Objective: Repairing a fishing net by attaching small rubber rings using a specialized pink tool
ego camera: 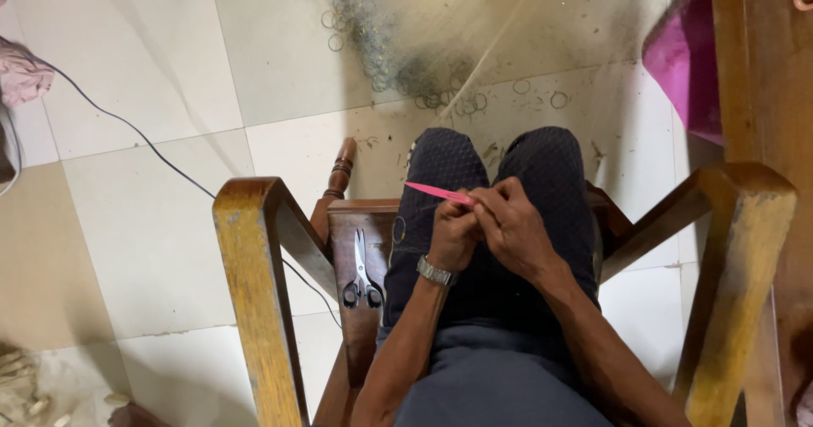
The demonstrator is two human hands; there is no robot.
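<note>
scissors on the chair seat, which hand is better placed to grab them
Left. The scissors lie on the seat beside the left thigh, close under the left hand; the right hand would have to cross over, and both pinch the pink tool.

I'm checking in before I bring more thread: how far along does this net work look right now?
Done: a length of fine netting with small rings already stretches from the lap out over the tiled floor. In hand: the left hand and right hand meet over the knees, working a pink netting needle. How much is left cannot be told. The scissors lie unused on the chair seat.
</note>
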